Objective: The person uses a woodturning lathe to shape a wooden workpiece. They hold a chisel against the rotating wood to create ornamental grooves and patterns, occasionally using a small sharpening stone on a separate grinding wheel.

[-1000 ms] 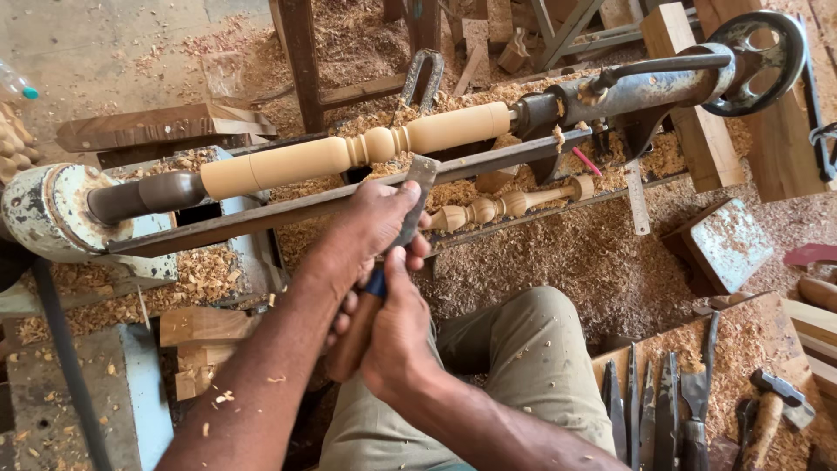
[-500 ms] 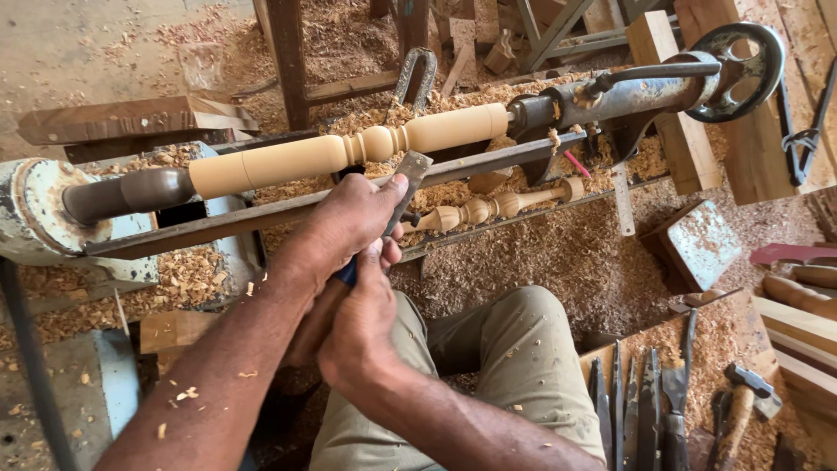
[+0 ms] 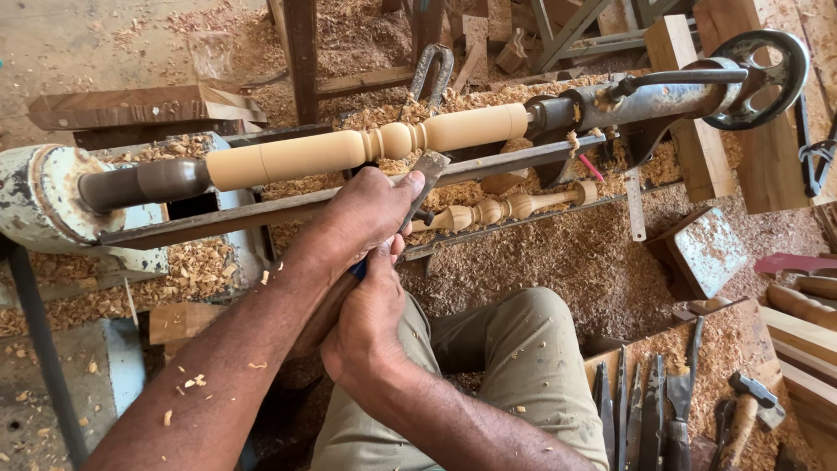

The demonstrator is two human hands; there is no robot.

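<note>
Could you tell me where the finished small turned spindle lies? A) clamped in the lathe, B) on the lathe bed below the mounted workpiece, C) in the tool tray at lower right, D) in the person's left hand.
B: the small turned spindle lies among shavings on the lathe bed, below the mounted workpiece.

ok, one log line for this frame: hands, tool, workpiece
left hand: grips chisel near blade | right hand: on handle | chisel tip: beside bead of spindle | spindle: mounted on lathe
</note>
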